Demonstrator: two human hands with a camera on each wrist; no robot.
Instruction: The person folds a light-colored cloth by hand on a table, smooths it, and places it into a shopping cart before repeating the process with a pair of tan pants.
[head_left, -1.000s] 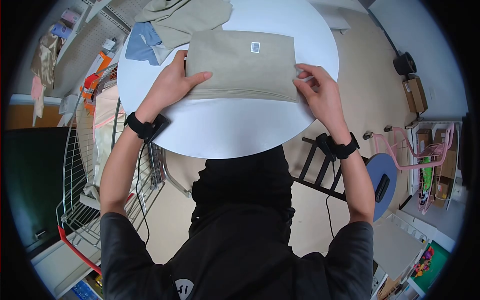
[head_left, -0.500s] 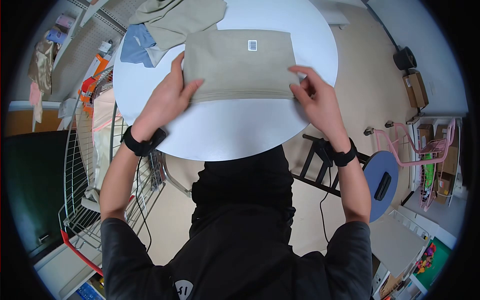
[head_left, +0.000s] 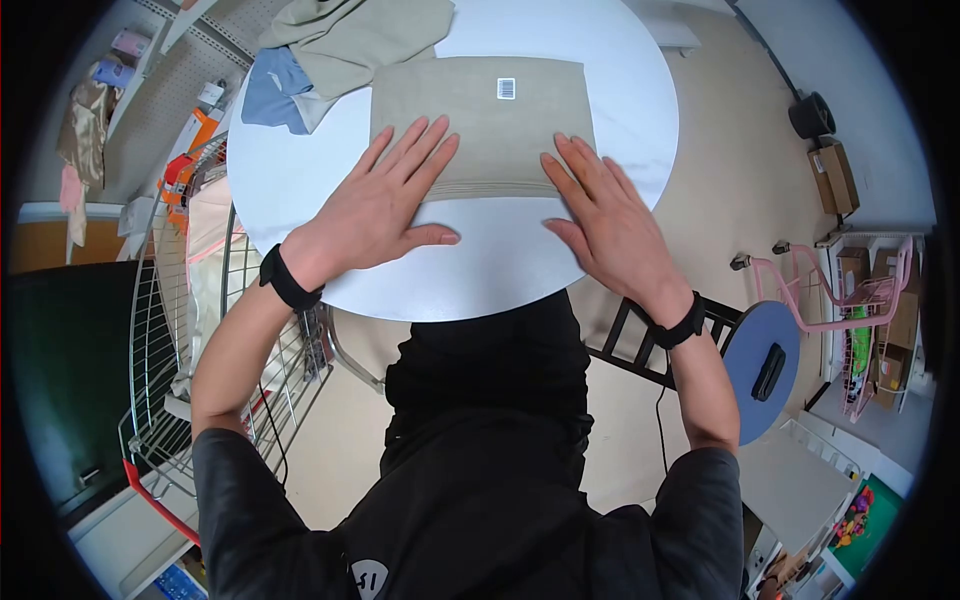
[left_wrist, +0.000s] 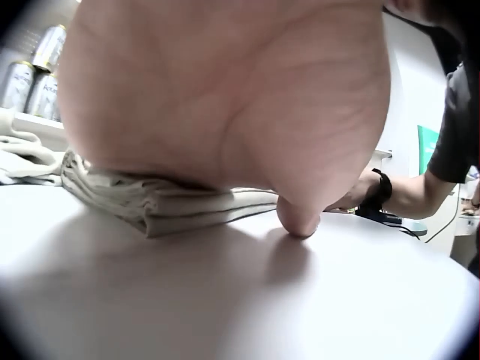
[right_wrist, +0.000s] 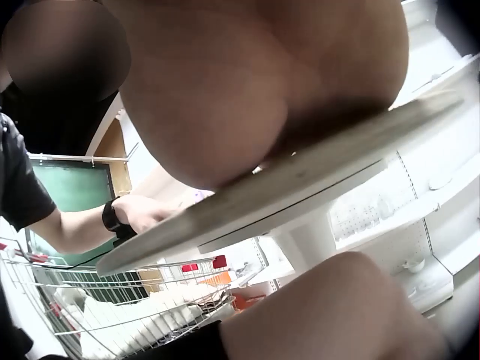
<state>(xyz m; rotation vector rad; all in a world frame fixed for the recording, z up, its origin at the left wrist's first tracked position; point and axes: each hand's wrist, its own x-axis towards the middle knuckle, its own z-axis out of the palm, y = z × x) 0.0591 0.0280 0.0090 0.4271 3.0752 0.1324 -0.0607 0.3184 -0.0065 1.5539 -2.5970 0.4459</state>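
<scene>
A folded beige cloth [head_left: 480, 115] with a small white barcode label [head_left: 506, 89] lies on the round white table [head_left: 480, 270]. Its stacked layers show along the near edge, and from the side in the left wrist view as a low folded stack [left_wrist: 187, 214]. My left hand [head_left: 385, 205] rests on the cloth's near left part with fingers straight and spread, thumb out over the tabletop. On the near right corner lies my right hand [head_left: 615, 220], its fingers also straight. In the right wrist view, the palm [right_wrist: 225, 105] hides the cloth.
A rumpled beige garment [head_left: 360, 45] and a blue-grey cloth [head_left: 275, 90] lie at the table's far left. A wire shopping cart [head_left: 150, 380] stands left of the table, and a round blue stool [head_left: 760, 370] to the right.
Both hands have moved from the cloth's left and right side edges onto its near part. Their bent fingers have straightened and flattened. The cloth stays in nearly the same place.
</scene>
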